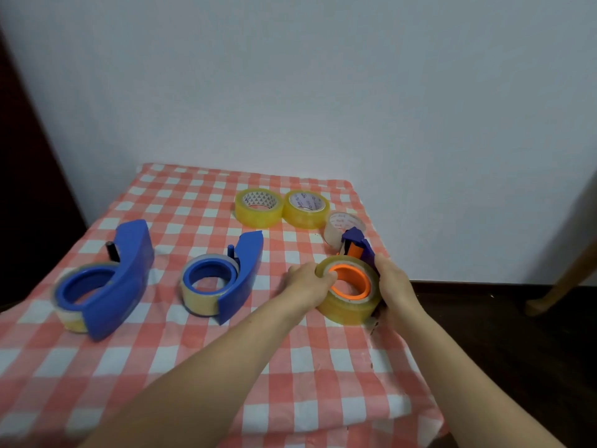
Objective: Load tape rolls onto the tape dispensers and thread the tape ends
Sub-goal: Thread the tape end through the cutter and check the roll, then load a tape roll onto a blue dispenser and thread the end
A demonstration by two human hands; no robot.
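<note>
A yellowish tape roll [347, 307] sits on the orange hub [350, 281] of a purple-and-orange dispenser [357, 247] at the table's right edge. My left hand [308, 284] grips the roll's left rim, fingers at the hub. My right hand [392, 286] holds the dispenser body on the roll's right side. Two blue dispensers, one at the left [109, 282] and one in the middle [226, 279], each carry a tape roll. Behind lie two loose yellow rolls [258, 206] [306, 208] and a clear roll [342, 226].
The red-and-white checked cloth [181, 360] covers a small table against a white wall. The table's right edge drops to a dark floor close to my right hand. A wooden leg [562, 279] slants at the far right.
</note>
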